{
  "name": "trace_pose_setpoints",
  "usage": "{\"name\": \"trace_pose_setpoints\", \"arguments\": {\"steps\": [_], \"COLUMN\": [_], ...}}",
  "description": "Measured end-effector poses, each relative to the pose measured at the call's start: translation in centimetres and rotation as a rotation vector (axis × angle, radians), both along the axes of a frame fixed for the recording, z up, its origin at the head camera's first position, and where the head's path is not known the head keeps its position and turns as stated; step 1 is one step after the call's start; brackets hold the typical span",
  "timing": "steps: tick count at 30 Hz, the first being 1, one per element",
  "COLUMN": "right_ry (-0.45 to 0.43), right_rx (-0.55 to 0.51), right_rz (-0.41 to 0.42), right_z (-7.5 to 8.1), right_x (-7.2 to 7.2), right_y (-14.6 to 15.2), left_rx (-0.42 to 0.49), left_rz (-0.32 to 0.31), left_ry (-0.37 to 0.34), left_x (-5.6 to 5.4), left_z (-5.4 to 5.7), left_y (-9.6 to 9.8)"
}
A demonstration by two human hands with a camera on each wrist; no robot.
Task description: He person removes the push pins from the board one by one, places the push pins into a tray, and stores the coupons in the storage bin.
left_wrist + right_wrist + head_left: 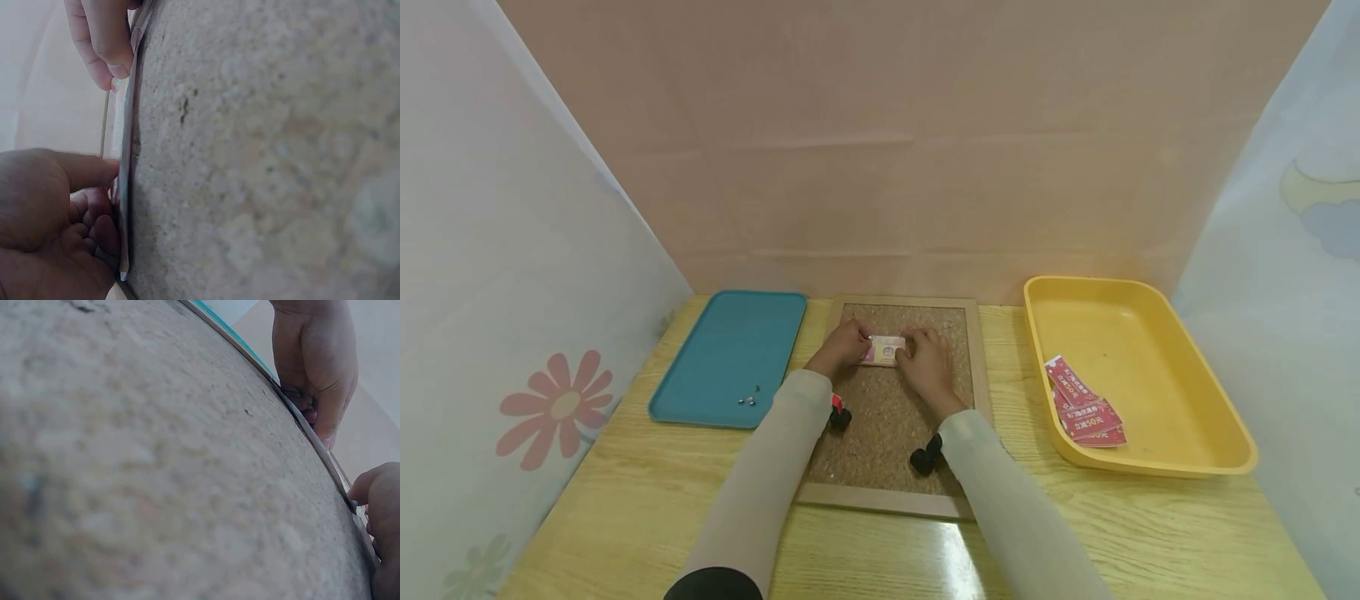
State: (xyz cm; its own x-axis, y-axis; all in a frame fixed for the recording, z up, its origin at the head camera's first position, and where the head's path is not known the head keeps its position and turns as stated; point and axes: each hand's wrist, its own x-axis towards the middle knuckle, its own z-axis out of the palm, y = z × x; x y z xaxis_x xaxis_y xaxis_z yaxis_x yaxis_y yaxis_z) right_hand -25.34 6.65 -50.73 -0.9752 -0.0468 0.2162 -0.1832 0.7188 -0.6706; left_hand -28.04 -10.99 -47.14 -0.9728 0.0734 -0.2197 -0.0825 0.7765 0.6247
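A pink and pale yellow paper coupon (884, 350) lies across the upper part of a wood-framed cork board (880, 433). My left hand (847, 343) holds its left end, thumb on the paper and fingers curled. A tiny shiny speck shows at these fingertips; I cannot tell what it is. At the right end, my right hand (928, 367) grips the coupon with thumb and bent fingers. The left wrist view shows the coupon (127, 187) edge-on, close over the cork, with the left hand (56, 219) below and the right hand (103, 40) above.
Left of the board lies a teal tray (730, 350) with several small metal pins (748, 400) near its front edge. To the right, a yellow tray (1157, 350) holds several red coupons (1082, 404). Walls stand behind and at both sides of the wooden table (700, 475).
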Motion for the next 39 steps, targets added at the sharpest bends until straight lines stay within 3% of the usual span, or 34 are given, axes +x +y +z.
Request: {"name": "trace_pose_setpoints", "arguments": {"steps": [27, 32, 39], "right_ry": [0.024, -0.002, -0.109], "right_rx": [-0.041, -0.049, -0.02], "right_rz": [0.002, 0.009, 0.012], "right_z": [-0.7, -0.2, 0.4], "right_x": [-0.7, -0.9, -1.5], "right_y": [-0.5, -0.4, 0.0], "left_rx": [-0.081, -0.088, -0.095], "left_rz": [-0.023, -0.023, -0.027], "left_ry": [0.085, 0.092, 0.102], "left_x": [0.0, 0.0, -0.4], "left_z": [-0.2, -0.2, -0.7], "left_y": [-0.5, -0.2, 0.2]}}
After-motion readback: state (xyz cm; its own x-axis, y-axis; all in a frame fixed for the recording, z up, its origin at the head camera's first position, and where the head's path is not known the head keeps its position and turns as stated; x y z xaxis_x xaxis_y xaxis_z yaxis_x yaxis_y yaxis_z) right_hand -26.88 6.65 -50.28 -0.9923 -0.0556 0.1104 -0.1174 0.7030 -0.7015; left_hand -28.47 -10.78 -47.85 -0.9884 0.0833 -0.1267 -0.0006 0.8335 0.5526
